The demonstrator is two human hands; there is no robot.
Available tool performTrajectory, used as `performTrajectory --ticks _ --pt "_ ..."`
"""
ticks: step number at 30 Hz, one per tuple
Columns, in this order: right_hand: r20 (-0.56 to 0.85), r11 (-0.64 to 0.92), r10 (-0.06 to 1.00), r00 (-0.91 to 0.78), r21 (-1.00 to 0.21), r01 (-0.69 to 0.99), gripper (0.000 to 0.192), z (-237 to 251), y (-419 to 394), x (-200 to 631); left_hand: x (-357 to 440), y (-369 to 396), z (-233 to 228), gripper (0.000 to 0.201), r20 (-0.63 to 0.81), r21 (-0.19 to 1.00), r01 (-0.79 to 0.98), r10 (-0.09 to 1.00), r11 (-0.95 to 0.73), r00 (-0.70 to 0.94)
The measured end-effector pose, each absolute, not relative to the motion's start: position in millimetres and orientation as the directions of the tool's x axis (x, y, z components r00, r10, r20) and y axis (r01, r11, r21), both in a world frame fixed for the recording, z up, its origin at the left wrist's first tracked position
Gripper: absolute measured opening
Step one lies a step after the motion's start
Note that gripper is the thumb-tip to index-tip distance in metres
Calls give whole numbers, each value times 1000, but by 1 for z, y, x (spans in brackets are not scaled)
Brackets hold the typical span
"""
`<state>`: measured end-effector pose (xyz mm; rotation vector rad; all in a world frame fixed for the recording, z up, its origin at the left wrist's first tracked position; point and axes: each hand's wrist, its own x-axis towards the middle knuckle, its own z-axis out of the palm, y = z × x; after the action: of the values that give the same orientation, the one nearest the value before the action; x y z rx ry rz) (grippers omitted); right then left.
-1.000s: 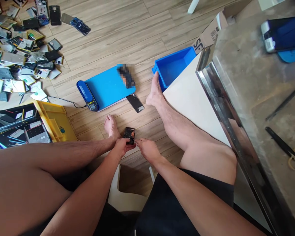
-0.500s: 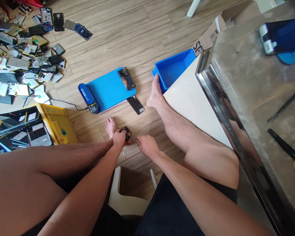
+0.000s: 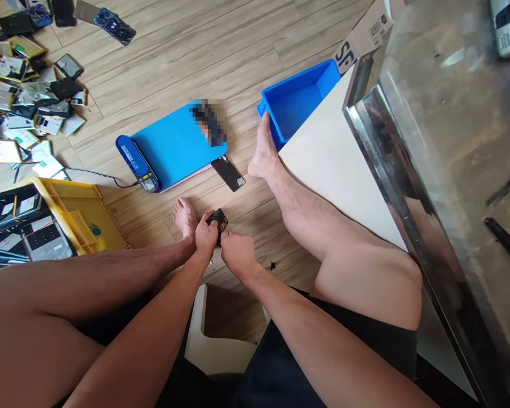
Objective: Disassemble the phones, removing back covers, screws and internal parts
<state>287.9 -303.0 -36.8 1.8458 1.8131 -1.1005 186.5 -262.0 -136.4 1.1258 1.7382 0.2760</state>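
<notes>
From the head camera, my left hand [image 3: 205, 235] grips a small dark phone part [image 3: 218, 219] low over the wooden floor [image 3: 187, 51], just beside my left foot [image 3: 184, 217]. My right hand [image 3: 236, 253] closes its fingers on the part's near edge, touching the left hand. I judge this as prying or pulling the piece apart; the coming move calls for a firm pinch and a steady pull. Ahead lie a blue heating pad [image 3: 174, 144], a black phone [image 3: 228, 173], and a blue bin [image 3: 297, 102].
</notes>
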Motion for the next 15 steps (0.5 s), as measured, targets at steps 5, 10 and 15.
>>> performTrajectory --ticks 5,10,15 --pt "-606 -108 786 -124 -331 937 31 -46 -305 298 195 -254 -137 29 -641 591 551 758 590 -124" --pt "-568 -98 812 -134 -359 928 30 -53 -308 294 198 -251 -135 27 -650 579 536 745 614 -150" --pt "-579 -174 812 -73 -360 916 30 -58 -314 287 197 -248 -131 26 -650 591 516 745 620 -149"
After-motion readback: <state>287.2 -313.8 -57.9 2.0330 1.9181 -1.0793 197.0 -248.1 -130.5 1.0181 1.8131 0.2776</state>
